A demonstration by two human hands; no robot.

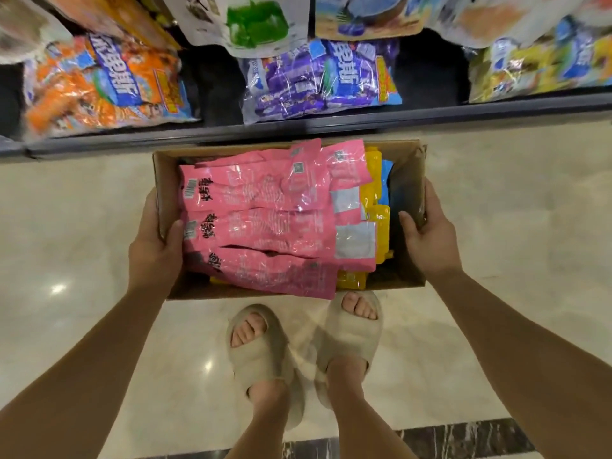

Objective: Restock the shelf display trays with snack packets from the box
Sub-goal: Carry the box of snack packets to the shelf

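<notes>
Around box (231, 150): left hand (154, 240), right hand (427, 236)

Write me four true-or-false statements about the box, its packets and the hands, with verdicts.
1. The left hand and right hand both grip the cardboard box by its side walls. True.
2. Inside the box, pink packets lie on top. True.
3. The box holds only pink packets. False: yellow packets show beside them, on the right.
4. The box stands on the shelf. False: it is in front of the shelf, over the floor.
</notes>
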